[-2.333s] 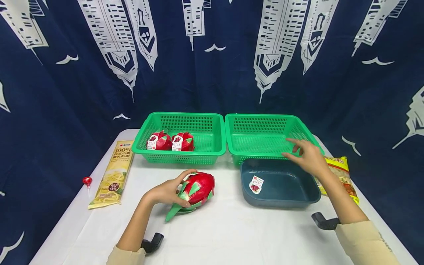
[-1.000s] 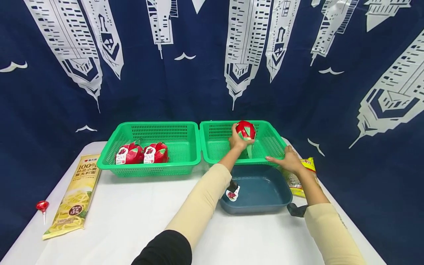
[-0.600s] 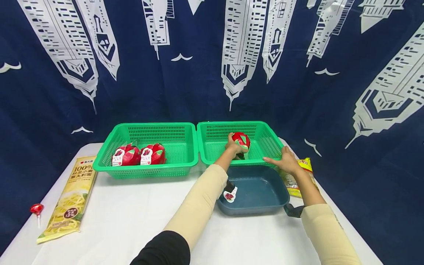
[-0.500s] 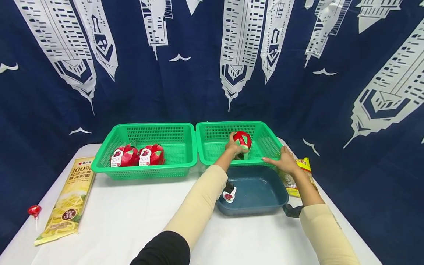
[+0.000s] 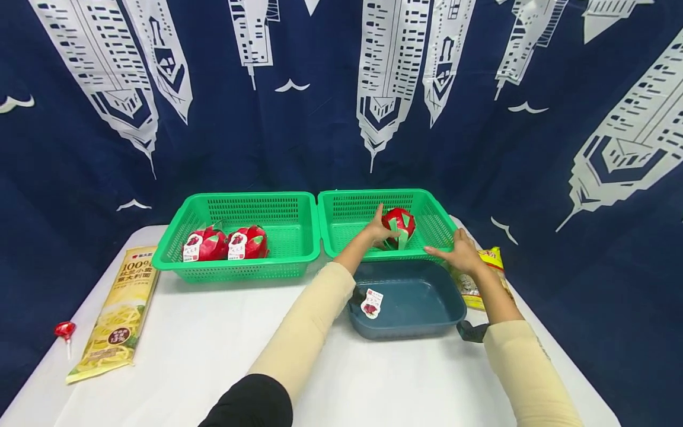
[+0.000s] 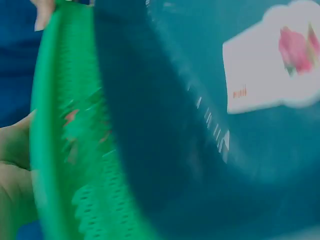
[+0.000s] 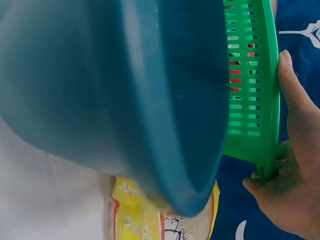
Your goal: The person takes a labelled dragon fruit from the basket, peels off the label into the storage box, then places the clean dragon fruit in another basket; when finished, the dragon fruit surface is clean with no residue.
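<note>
A red dragon fruit with green scales lies inside the right green basket. My left hand is beside it on its left, over the basket's front wall, with the fingers spread and the thumb stretched across by the fruit's green tips. In the left wrist view that hand shows at the left edge, past the basket rim. My right hand holds the basket's front right corner, thumb towards the front rim. The right wrist view has this hand with fingers around the rim.
A blue-grey basin with a fruit sticker stands before the right basket. The left green basket holds two smaller dragon fruits. A noodle pack and a red lollipop lie left; a yellow bag lies right.
My left hand carried the dragon fruit from the table into the right basket, then loosened its fingers and drew slightly away leftward. My right hand came to the basket's corner and stayed there.
</note>
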Available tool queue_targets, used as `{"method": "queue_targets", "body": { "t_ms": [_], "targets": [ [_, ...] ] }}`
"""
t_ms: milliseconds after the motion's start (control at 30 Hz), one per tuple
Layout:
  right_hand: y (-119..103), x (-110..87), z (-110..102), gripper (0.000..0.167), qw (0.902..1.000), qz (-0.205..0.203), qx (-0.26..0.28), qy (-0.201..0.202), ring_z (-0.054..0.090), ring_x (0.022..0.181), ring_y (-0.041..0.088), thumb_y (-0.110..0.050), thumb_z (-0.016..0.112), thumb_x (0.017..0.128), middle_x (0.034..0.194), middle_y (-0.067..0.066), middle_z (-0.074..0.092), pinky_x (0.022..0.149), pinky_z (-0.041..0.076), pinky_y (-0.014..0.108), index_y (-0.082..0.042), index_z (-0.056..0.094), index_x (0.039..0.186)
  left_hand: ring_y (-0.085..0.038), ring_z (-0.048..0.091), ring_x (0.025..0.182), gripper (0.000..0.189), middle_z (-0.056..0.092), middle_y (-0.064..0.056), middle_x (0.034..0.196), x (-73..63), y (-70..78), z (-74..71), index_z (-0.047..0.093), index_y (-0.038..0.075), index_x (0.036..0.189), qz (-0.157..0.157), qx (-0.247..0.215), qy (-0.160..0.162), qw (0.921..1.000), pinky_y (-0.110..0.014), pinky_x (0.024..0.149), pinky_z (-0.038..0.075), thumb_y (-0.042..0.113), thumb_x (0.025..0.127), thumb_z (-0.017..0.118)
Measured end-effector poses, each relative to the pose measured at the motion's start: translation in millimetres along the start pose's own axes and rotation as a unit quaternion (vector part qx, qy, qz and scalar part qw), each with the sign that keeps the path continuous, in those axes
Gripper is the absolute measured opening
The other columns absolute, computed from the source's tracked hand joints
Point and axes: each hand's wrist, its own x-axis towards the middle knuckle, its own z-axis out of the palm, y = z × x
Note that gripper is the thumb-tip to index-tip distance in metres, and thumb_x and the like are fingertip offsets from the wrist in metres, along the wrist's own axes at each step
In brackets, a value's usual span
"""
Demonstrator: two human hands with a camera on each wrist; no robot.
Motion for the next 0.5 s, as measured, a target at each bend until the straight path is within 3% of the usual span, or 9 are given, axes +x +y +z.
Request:
{"method": "queue_targets", "body": {
  "t_ms": [100,200,267,333,433,500],
  "targets": [
    [-3.8,1.9,4.5,0.114,1.0,0.004,0.007,-0.002,-0.005,0.132,0.051,-0.057,0.06,0.081,0.144,0.033,-0.013,0.101,0.01,0.064,0.015,-0.007,0.139,-0.034,0.055,0.108,0.092,0.02,-0.017,0.148,-92.4,55.7,-40.8,0.005,0.033,0.148,0.024,-0.054,0.004,0.9982,-0.042,0.083,0.049,0.005,0.085,0.066],
    [-7.5,3.6,12.4,0.115,0.9999,0.004,0.015,-0.004,-0.006,0.132,0.05,-0.058,0.059,0.081,0.145,0.032,-0.015,0.101,0.009,0.064,0.013,-0.01,0.139,-0.033,0.06,0.098,0.079,0.035,-0.023,0.137,-158.7,71.5,-86.4,0.014,0.022,0.148,0.102,-0.081,0.065,0.9894,-0.04,0.081,0.05,0.003,0.087,0.061],
    [-10.1,4.0,16.8,0.115,0.9998,0.003,0.017,-0.005,-0.006,0.132,0.05,-0.059,0.059,0.081,0.145,0.031,-0.015,0.102,0.008,0.064,0.012,-0.011,0.139,-0.03,0.06,0.097,0.071,0.044,-0.021,0.128,-199.5,66.8,-117.8,0.023,0.023,0.146,0.163,-0.066,0.138,0.9747,-0.039,0.081,0.05,0.009,0.089,0.062],
    [-11.5,4.1,18.7,0.115,0.9998,0.0,0.019,-0.004,-0.008,0.132,0.05,-0.058,0.058,0.081,0.145,0.031,-0.016,0.101,0.007,0.064,0.012,-0.012,0.138,-0.028,0.059,0.098,0.064,0.05,-0.016,0.121,-231.1,52.8,-147.1,0.029,0.026,0.143,0.206,-0.033,0.221,0.9527,-0.039,0.081,0.049,0.015,0.089,0.062],
    [-12.5,3.4,17.0,0.115,0.9998,-0.003,0.016,-0.007,-0.01,0.131,0.05,-0.059,0.057,0.082,0.144,0.031,-0.019,0.101,0.006,0.064,0.012,-0.013,0.138,-0.026,0.057,0.095,0.06,0.054,-0.013,0.113,-272.1,25.3,-186.4,0.032,0.032,0.141,0.225,0.025,0.336,0.9142,-0.038,0.079,0.048,0.024,0.09,0.061],
    [-13.0,3.1,13.9,0.114,0.9998,-0.009,0.011,-0.013,-0.011,0.131,0.05,-0.058,0.056,0.083,0.143,0.032,-0.02,0.101,0.006,0.065,0.013,-0.014,0.137,-0.024,0.055,0.091,0.06,0.052,-0.014,0.109,-294.5,6.1,-207.6,0.032,0.031,0.142,0.202,0.052,0.407,0.8891,-0.034,0.077,0.046,0.026,0.09,0.06]
  ]
}}
